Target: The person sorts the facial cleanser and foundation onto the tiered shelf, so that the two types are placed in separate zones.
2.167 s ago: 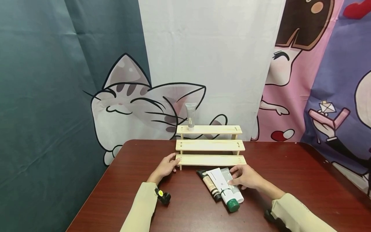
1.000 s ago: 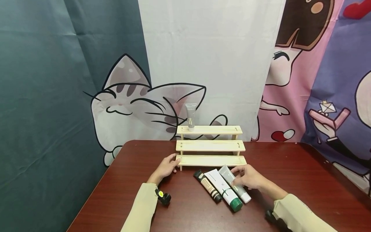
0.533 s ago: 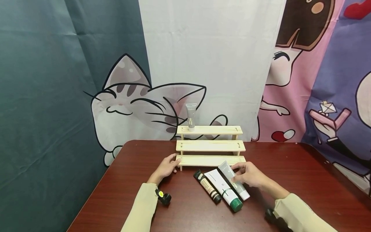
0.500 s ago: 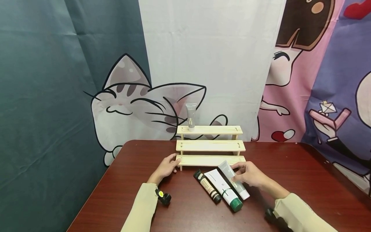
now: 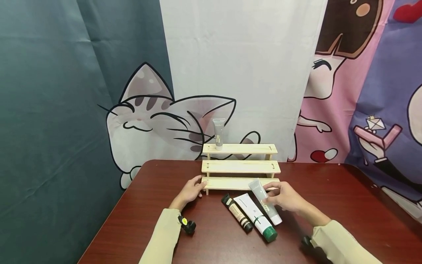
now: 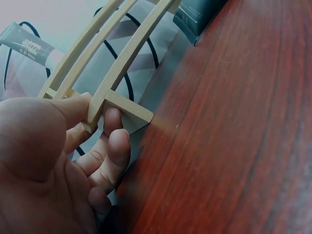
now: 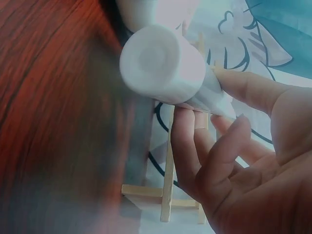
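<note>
Pinched by the right hand (image 5: 286,198), the grey tube (image 5: 258,190) has neared the rack (image 5: 240,167) the left hand (image 5: 189,190) grips — seemingly freer to handle.

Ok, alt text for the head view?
A right hand grips a gray tube beside a white tube and a black-capped tube on a reddish table. The left hand holds a wooden three-tier rack, another gray tube upright on top.

Soft, even light in the head view; hazy wrist views, the right one's tabletop (image 7: 58,151) partly blurry
</note>
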A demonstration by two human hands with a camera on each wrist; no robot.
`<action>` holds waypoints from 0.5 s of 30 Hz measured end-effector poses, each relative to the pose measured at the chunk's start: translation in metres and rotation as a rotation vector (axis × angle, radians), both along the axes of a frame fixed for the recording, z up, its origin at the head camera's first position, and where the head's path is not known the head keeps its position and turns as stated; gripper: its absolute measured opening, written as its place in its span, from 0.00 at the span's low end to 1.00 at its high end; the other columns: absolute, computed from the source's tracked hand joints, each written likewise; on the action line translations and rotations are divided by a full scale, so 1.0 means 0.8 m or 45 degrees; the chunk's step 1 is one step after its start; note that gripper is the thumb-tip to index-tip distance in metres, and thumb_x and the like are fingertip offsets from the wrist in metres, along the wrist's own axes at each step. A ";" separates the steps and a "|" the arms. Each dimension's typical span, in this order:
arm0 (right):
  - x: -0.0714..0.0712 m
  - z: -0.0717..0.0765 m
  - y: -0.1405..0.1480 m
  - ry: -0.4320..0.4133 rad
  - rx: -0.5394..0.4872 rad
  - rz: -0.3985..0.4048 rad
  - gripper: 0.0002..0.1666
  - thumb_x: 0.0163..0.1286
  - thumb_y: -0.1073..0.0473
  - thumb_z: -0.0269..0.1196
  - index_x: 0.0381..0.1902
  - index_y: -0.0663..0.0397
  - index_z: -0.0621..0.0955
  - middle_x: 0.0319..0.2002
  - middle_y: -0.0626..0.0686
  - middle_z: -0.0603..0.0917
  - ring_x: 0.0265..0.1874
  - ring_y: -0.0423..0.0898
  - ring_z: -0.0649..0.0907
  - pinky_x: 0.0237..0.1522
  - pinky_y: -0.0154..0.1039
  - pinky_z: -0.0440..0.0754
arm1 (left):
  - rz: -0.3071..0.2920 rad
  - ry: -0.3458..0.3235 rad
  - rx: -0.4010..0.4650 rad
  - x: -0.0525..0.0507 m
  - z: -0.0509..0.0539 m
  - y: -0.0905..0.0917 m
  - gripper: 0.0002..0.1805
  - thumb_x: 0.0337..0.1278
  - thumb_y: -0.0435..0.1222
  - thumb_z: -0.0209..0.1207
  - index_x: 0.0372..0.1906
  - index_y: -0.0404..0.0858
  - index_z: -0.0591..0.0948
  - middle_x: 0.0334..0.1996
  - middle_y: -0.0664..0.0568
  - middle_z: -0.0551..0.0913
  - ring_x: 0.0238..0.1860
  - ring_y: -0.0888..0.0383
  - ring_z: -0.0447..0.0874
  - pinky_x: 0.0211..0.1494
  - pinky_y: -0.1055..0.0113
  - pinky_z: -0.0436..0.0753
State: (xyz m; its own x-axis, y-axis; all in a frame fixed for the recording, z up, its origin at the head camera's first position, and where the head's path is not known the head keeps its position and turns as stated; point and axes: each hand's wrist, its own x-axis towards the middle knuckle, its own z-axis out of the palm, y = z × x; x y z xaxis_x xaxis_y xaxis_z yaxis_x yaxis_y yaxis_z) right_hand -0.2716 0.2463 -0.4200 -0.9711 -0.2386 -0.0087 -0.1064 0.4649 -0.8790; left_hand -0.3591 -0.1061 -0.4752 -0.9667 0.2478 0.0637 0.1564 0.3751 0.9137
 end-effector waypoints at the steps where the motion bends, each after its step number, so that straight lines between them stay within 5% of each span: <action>1: 0.000 0.001 -0.001 0.010 -0.001 0.001 0.28 0.56 0.65 0.73 0.55 0.66 0.80 0.32 0.56 0.86 0.23 0.46 0.80 0.13 0.33 0.65 | -0.001 0.003 -0.002 0.000 0.000 0.000 0.28 0.74 0.40 0.54 0.70 0.29 0.66 0.30 0.45 0.84 0.20 0.59 0.75 0.36 0.63 0.77; 15: -0.007 0.014 -0.013 0.049 -0.040 -0.068 0.30 0.55 0.64 0.74 0.56 0.65 0.79 0.33 0.56 0.86 0.26 0.47 0.83 0.15 0.40 0.72 | -0.012 0.029 0.016 0.002 -0.002 0.000 0.28 0.74 0.39 0.54 0.69 0.27 0.67 0.31 0.41 0.84 0.19 0.58 0.74 0.33 0.62 0.78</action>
